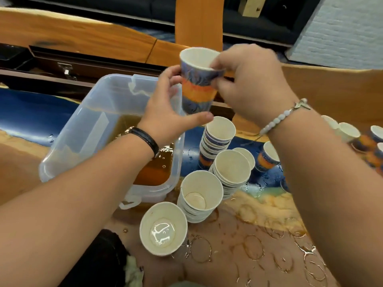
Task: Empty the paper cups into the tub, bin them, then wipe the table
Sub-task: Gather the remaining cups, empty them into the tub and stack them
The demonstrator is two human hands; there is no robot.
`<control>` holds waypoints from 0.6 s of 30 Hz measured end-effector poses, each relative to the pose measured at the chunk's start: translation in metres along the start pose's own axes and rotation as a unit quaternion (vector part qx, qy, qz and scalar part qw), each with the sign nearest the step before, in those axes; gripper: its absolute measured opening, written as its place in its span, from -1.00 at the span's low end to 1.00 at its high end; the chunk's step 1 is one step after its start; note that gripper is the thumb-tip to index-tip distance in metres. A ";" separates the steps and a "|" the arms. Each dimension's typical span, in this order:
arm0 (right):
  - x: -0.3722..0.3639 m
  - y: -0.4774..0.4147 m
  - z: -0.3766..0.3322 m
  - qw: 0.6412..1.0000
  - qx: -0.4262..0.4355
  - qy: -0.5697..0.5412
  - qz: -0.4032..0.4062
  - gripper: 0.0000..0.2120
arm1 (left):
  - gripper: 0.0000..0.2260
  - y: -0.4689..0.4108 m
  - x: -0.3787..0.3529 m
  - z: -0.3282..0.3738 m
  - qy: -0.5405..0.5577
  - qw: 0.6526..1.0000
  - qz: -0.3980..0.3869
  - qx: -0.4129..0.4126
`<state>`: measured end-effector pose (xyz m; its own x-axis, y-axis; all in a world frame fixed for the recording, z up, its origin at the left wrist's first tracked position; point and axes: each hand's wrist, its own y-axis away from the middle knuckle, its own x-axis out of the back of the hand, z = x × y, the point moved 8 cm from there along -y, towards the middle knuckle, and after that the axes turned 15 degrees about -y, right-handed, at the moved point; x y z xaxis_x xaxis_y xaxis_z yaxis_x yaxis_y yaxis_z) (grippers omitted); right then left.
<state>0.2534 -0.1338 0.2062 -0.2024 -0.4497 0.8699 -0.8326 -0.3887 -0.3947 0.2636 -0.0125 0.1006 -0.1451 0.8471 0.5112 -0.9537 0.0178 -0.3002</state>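
Both your arms reach forward and meet up high, your left hand [165, 108] curled round the side of a paper cup [196, 88] and your right hand [248, 79] pinching its rim with fingertips.

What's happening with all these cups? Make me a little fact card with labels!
held cup: one paper cup, nearly upright, up in the air just right of the tub
left hand: grips the cup's lower half
right hand: pinches the cup's rim
tub: clear plastic, with brown liquid inside
stacks of cups: nested together on the table, right of the tub
nearest cup: stands alone, a little liquid in its bottom
table: wet, covered in ring marks
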 end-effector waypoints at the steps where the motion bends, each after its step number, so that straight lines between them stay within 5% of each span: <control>1: -0.007 0.001 -0.010 1.000 0.006 -0.019 -0.010 -0.75 | -0.08 0.000 0.007 0.000 0.024 1.000 0.002 -0.012; 5: -0.040 0.010 -0.033 0.994 0.009 -0.102 -0.026 -0.75 | -0.25 0.005 0.035 -0.014 0.016 0.999 0.038 -0.022; 9: -0.062 0.023 -0.029 0.985 -0.028 -0.162 0.041 -0.63 | -0.27 0.017 0.058 -0.033 -0.058 0.997 0.059 0.004; 13: -0.110 0.033 -0.020 0.994 -0.054 -0.014 -0.091 -0.64 | -0.24 0.024 0.074 -0.049 -0.157 0.986 0.039 0.037; 18: -0.144 0.045 -0.018 0.981 -0.061 0.031 -0.182 -0.70 | -0.28 0.022 0.078 -0.059 -0.254 0.963 -0.052 0.066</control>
<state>0.2360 -0.0719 0.0689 0.0915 -0.2479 0.9645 -0.9101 -0.4139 -0.0200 0.2468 0.0854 0.0864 -0.1248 0.4742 0.8715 -0.9904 -0.0071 -0.1379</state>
